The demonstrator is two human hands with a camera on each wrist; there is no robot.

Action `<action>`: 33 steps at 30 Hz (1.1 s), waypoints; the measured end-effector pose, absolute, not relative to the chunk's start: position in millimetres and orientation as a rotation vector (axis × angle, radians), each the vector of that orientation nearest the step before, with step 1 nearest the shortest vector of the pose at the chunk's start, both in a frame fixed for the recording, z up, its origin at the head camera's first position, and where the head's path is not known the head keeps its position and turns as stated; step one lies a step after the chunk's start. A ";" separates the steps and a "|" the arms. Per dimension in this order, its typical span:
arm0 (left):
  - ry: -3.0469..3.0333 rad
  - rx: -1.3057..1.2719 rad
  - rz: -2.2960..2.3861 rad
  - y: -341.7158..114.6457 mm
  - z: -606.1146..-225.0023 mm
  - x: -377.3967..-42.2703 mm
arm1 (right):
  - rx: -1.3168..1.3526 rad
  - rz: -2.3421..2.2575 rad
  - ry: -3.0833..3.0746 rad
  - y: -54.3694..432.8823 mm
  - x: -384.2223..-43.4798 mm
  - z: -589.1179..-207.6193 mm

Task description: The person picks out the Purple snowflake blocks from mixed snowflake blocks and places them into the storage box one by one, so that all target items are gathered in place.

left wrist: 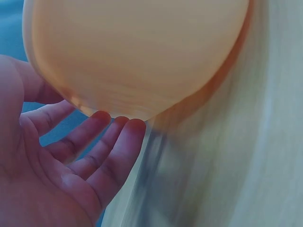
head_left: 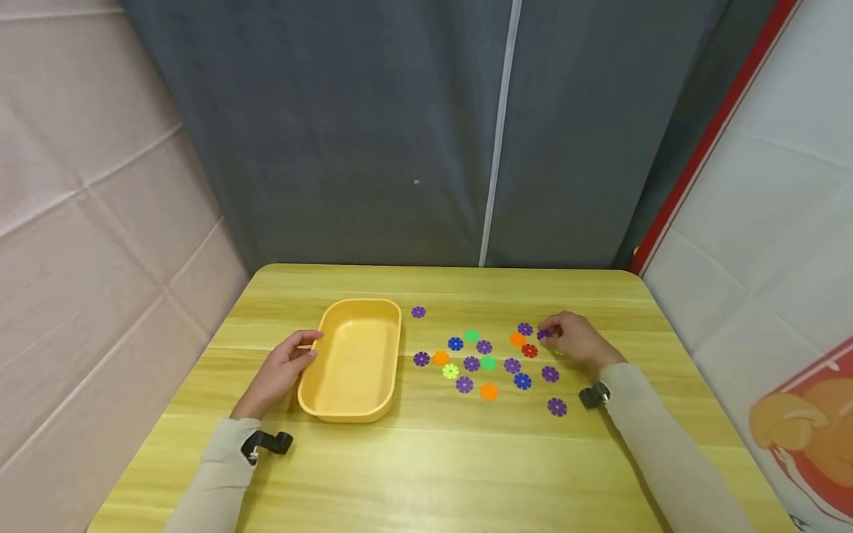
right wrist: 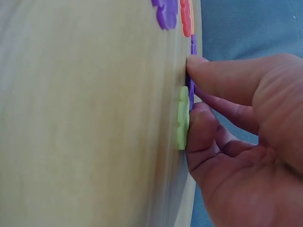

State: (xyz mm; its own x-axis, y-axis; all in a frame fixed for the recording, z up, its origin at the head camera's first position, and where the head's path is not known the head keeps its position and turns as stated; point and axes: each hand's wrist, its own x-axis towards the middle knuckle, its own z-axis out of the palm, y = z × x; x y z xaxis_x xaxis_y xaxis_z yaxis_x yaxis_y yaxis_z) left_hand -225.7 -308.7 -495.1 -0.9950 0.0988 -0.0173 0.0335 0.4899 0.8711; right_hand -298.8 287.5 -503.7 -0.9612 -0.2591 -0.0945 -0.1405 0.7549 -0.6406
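Note:
At the left of the table is a yellow rectangular tray [head_left: 396,348] with rounded corners and a raised rim. My left hand [head_left: 286,370] touches its left side, fingertips against the outer wall and fingers loosely extended; the tray's wall [left wrist: 142,61] fills much of the left wrist view. My right hand [head_left: 578,340] is at the far right of the scattered notched plastic discs, thumb and fingers pinching a purple notched disc [right wrist: 191,90] low over the table. Beside those fingers a light green disc [right wrist: 182,118] stands out in the right wrist view; the hand hides it from the head camera.
Several purple, blue, orange, green and red discs lie between tray and right hand, among them a red disc [head_left: 529,351], an orange disc [head_left: 489,391] and a purple disc [head_left: 557,407]. A grey curtain [head_left: 333,148] hangs behind the wooden table [head_left: 426,474], with pale walls either side.

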 end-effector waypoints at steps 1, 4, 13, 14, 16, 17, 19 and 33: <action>2.650 0.114 1.557 -308.7 -495.4 -225.7 | -0.302 -1.004 2.761 287.1 -298.9 -503.9; 2.637 0.104 1.570 -308.5 -496.8 -226.0 | -0.287 -1.001 2.744 286.6 -299.7 -504.8; 2.617 0.094 1.590 -309.5 -499.8 -226.2 | -0.405 -1.003 2.759 286.8 -299.5 -507.4; 2.612 0.091 1.596 -309.3 -499.6 -226.1 | -0.405 -1.011 2.760 286.8 -299.2 -507.6; 2.603 0.084 1.603 -308.9 -499.0 -225.7 | -0.417 -1.020 2.768 286.7 -298.8 -507.4; 2.602 0.078 1.601 -308.9 -498.7 -225.5 | -0.419 -1.023 2.773 286.3 -298.6 -507.0; 2.602 0.069 1.594 -308.7 -497.8 -225.3 | -0.423 -1.032 2.775 285.6 -298.1 -505.5; 2.627 0.080 1.551 -305.7 -493.6 -225.3 | -0.435 -1.109 2.765 272.1 -297.2 -488.6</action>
State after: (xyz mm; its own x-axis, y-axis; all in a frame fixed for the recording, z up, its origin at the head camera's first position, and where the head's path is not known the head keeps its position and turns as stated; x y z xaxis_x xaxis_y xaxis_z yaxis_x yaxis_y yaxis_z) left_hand -225.3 -305.7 -493.6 -0.9946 0.0906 -0.0500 0.0000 0.4829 0.8757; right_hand -297.2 272.1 -488.6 -0.9500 -0.3120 -0.0137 -0.2160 0.6883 -0.6925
